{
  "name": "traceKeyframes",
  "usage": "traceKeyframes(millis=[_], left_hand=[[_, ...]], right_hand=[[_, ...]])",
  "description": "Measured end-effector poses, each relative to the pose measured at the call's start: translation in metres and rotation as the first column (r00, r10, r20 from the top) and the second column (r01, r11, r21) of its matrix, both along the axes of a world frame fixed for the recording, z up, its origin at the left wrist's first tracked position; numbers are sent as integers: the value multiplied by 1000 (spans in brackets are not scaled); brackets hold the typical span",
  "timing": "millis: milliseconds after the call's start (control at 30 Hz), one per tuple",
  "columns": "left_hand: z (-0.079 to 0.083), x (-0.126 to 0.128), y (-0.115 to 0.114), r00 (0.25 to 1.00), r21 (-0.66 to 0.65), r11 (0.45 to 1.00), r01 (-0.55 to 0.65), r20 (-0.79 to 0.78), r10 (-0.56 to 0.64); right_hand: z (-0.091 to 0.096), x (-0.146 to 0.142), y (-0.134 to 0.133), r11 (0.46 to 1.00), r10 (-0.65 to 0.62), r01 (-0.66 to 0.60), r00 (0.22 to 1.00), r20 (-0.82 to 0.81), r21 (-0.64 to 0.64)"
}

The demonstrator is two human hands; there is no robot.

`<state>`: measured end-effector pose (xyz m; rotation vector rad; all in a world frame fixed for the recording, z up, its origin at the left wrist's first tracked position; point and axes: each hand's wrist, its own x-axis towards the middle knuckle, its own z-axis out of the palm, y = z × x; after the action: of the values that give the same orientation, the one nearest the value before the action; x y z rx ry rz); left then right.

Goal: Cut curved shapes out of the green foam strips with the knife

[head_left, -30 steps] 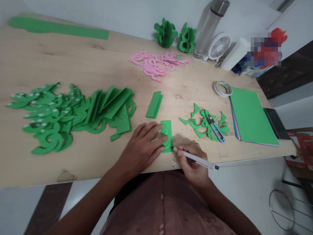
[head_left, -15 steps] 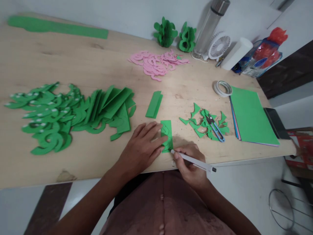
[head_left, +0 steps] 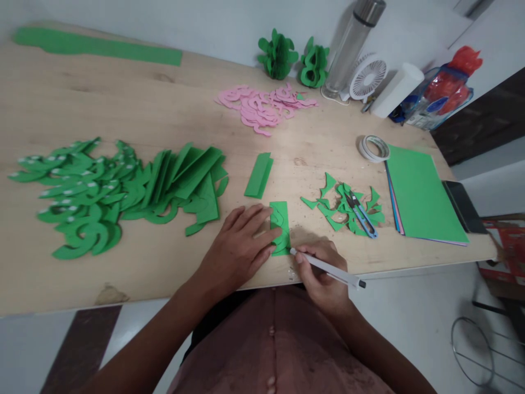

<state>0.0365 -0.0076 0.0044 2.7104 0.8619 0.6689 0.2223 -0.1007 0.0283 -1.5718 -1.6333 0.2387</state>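
Left hand [head_left: 239,247] fingers flat, spread, covering green piece [head_left: 280,218] edge; right hand [head_left: 323,280] fingers clamped on pen [head_left: 328,268]

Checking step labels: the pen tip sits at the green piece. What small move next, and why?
Probably trace the pen along the edge of the green piece: the left hand pins it flat, and the right hand holds the pen with its tip at the lower right corner.

I see a pale wooden table [head_left: 123,109]: green cut-outs [head_left: 102,191] heaped at the left, pink cut-outs [head_left: 262,106] further back, and a long green strip [head_left: 98,48] in the far corner. Near the front lie a small green piece [head_left: 280,219], a folded strip [head_left: 258,175] and green scraps [head_left: 328,210]. A tape roll [head_left: 373,148] and stacked sheets [head_left: 422,194] lie at the right.
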Motion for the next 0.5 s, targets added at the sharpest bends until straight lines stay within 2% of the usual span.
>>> traceKeyframes(millis=[500], left_hand=[[1, 0, 0, 1000, 13, 1000, 6, -4, -6]], right_hand=[[0, -2, 0, 999, 32, -31, 999, -26, 5]])
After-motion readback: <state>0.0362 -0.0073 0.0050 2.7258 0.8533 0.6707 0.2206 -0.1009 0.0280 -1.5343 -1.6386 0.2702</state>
